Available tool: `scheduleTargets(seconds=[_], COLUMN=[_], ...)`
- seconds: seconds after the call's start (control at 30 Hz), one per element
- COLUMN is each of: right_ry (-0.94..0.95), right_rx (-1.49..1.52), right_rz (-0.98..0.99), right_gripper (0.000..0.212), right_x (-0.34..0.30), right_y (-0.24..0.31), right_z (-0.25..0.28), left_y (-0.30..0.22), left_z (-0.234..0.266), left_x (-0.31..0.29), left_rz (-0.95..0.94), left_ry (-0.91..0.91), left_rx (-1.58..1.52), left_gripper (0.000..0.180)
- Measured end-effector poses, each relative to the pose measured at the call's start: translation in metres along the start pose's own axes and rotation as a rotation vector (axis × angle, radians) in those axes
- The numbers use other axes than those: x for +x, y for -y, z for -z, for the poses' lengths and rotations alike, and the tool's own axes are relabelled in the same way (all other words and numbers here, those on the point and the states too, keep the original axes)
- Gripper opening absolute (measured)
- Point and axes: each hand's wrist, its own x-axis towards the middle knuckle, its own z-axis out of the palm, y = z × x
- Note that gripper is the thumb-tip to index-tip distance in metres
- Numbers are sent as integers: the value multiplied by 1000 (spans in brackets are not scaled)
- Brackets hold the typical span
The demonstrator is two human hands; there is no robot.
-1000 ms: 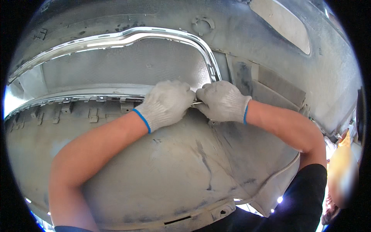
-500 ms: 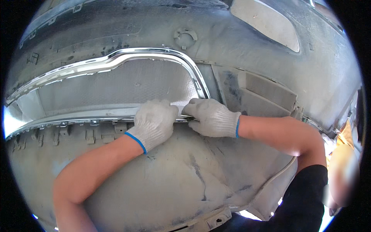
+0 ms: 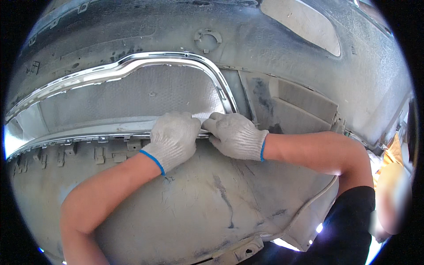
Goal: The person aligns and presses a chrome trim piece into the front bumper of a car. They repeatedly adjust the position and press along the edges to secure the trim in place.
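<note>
A large grey plastic car bumper (image 3: 198, 194), seen from its scuffed inner side, fills most of the view. Set into its opening is a shiny chrome trim frame (image 3: 176, 57) with a rounded right corner. My left hand (image 3: 176, 133), in a white knit glove with a blue cuff, is closed over the frame's lower bar, fingers curled out of sight. Close beside it, my right hand (image 3: 235, 134), gloved alike, pinches the same bar near the corner with thumb and index finger. The gloves hide that stretch of the bar.
Small plastic clips (image 3: 99, 155) line the bumper below the bar at left. A round bracket (image 3: 207, 40) sits above the frame, and an oblong opening (image 3: 304, 26) lies at upper right. Part of another person (image 3: 391, 190) shows at the right edge.
My right hand has shifted slightly left along the bar, closer to my left hand. The whole view has also moved a little; both hands stay on the trim.
</note>
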Motion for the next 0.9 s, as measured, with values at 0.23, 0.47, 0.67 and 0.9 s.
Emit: scheduleTargets(seconds=[0.23, 0.47, 0.67, 0.9], right_ry=[7, -112, -84, 74], right_rx=[18, 185, 153, 105], right_rz=[29, -110, -45, -127], right_gripper=[25, 30, 26, 28], right_x=[5, -4, 7, 12], right_y=[-1, 9, 10, 15], right_z=[3, -6, 11, 15], left_y=[0, 0, 4, 5], left_z=[-1, 2, -4, -8], left_x=[0, -2, -1, 0], left_rz=[-22, -24, -14, -19], left_ry=[-30, -25, -46, -91], left_rx=[-37, -82, -58, -26], left_gripper=[19, 20, 21, 21])
